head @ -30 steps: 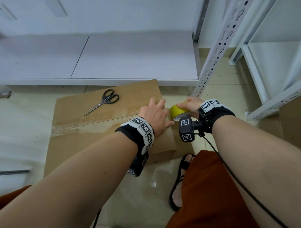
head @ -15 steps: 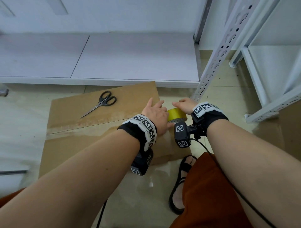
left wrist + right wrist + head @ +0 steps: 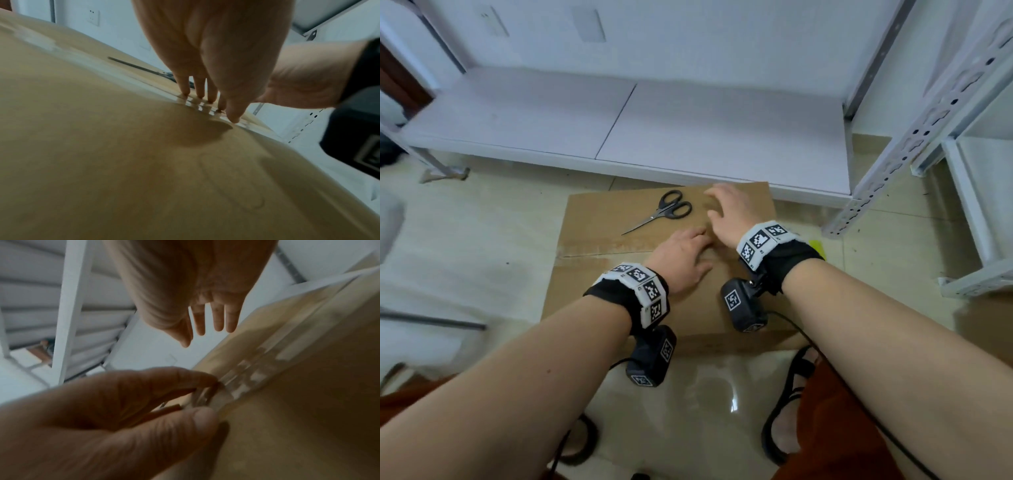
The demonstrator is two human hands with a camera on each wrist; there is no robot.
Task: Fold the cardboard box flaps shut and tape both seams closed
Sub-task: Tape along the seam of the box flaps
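Observation:
The cardboard box (image 3: 599, 291) lies on the floor with its flaps folded flat. Clear tape (image 3: 592, 251) runs along the middle seam. My left hand (image 3: 700, 248) presses its straight fingers (image 3: 202, 91) down on the taped seam near the right end. My right hand (image 3: 717, 205) hovers just past it over the far flap, fingers spread and empty (image 3: 207, 321). The yellow tape roll (image 3: 817, 247) peeks out on the floor behind my right wrist, mostly hidden. In the right wrist view the left fingertips (image 3: 185, 379) touch the shiny tape (image 3: 246, 369).
Black scissors (image 3: 666, 210) lie on the far flap, just left of my right hand. A low white shelf (image 3: 688, 137) runs behind the box, and a perforated metal upright (image 3: 893, 157) stands at the right. My sandalled foot (image 3: 791, 411) is near the box's front edge.
My right hand let go of the yellow roll and swung left over the box top. My left hand moved from the box's right edge along the seam towards the middle.

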